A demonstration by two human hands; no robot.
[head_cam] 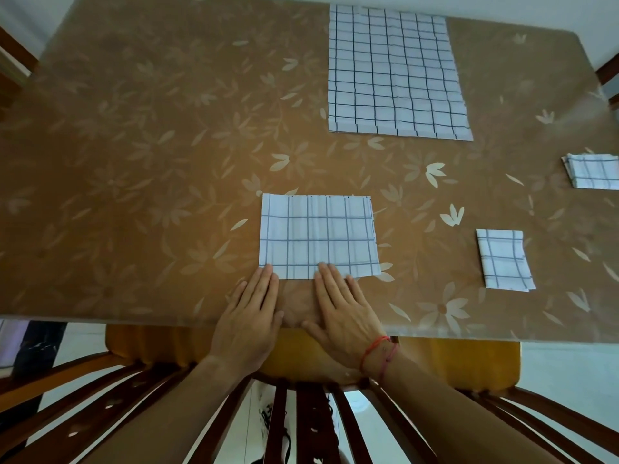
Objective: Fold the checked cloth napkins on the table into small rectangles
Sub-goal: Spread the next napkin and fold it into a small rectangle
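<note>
Head view: white checked cloth napkin (318,236) lies with long axis left-right. Fingers straight, left hand (249,316) and right hand (345,316) press its near edge.

Table (134,162): brown top, pale flower print, glossy cover, extends beyond & to both sides of left hand (249,316) & right hand (345,316); wooden slat-back chair (310,423) w/ orange cushion (452,363) below wrists; pale floor (569,380) lower right of right hand; white wall (502,3) far beyond; diffuse light.
</note>
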